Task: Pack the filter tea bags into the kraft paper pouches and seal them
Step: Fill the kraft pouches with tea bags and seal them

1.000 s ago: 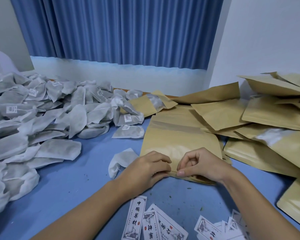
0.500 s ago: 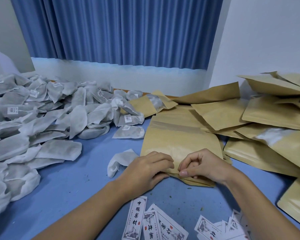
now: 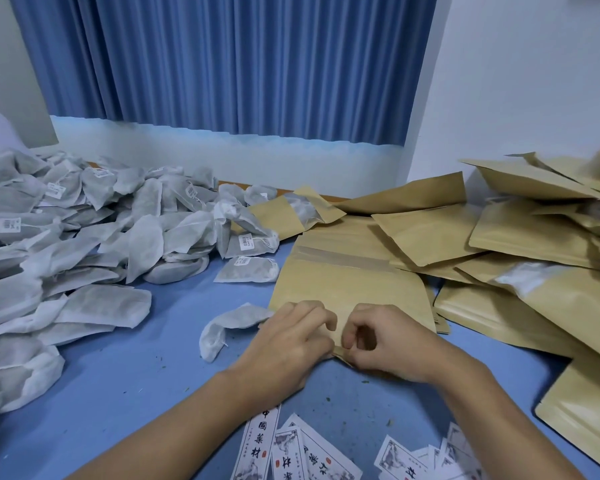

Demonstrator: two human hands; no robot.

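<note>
I record a plain mid-blue table top (image 3: 118, 393), dotted near its front edge with small dark green flecks (image 3: 327, 399). Along its left edge lies a heap of pale grey-white mesh filter tea bags (image 3: 84, 244), darker contents showing dimly through. Several carry small white tags (image 3: 9, 225) with black barcode print. At centre, a flat kraft-brown paper pouch (image 3: 347, 289) shows a darker tan band (image 3: 343, 259) across its far end. The kraft-brown pouch pile (image 3: 534, 233) at the right edge is unprinted tan; one pouch has a frosted whitish window (image 3: 527, 277). At the front edge, white paper label strips (image 3: 257, 445) bear black characters, grey drawings and red seals. Behind are a pleated blue curtain (image 3: 239, 64) and a white wall (image 3: 516, 81).
</note>
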